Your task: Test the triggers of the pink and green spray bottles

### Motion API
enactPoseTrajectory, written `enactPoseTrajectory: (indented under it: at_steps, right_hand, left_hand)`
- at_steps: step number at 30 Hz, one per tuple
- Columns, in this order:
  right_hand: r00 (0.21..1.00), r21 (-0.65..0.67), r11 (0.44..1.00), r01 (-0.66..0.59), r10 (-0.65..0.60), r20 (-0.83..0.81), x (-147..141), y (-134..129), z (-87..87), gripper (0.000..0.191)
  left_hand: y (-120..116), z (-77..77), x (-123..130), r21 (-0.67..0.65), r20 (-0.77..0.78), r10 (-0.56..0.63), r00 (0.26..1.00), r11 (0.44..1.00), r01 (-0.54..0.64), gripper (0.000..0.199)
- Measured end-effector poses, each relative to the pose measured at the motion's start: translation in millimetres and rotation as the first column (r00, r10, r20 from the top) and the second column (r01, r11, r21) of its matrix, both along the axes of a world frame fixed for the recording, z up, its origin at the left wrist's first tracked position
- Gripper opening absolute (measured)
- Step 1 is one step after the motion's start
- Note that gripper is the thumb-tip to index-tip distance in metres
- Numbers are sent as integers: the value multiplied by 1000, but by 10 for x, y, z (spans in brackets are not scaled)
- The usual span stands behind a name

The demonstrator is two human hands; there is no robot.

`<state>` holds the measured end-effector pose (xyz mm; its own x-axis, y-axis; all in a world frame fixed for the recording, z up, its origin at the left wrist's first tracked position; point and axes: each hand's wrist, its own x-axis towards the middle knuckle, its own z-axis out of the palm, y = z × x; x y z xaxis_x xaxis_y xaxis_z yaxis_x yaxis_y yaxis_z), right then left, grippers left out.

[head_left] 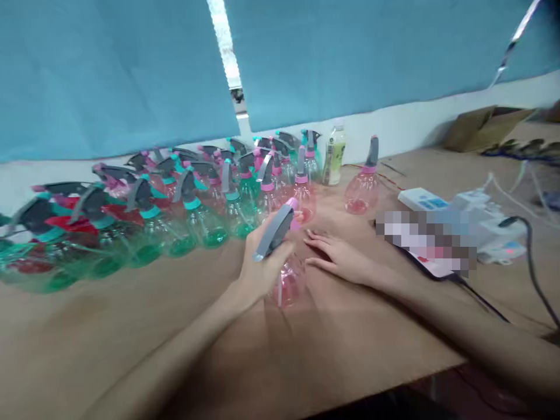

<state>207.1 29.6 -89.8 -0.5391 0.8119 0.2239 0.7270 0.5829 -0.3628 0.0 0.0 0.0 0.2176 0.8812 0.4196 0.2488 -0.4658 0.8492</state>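
Observation:
A pink spray bottle [289, 283] with a grey trigger head stands on the brown tabletop, and my left hand [262, 259] is wrapped round its neck, just under the head. To its right, my right hand [336, 256] lies on the table with fingers stretched out and apart, holding nothing. Its fingertips point toward the bottle, a small gap away. Some of the left fingers are hidden behind the bottle's neck.
Many green and pink spray bottles [205, 224] crowd the left and back. Another pink spray bottle [363, 185] stands apart, right of a labelled drink bottle [335, 154]. A phone, partly blurred out, white power adapters [481, 219], cables and a cardboard box [485, 128] lie right.

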Motion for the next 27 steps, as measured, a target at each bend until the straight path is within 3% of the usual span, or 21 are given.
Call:
enactPoseTrajectory:
  at_steps: [10, 27]
  right_hand:
    - [1000, 5, 1000, 17, -17, -7, 7, 0, -17, 62]
    - [1000, 16, 1000, 15, -15, 5, 18, -2, -30, 60]
  left_hand:
    - [18, 13, 32, -2, 15, 21, 1000, 1000, -21, 26]
    - [40, 44, 43, -8, 22, -25, 999, 1000, 25, 22]
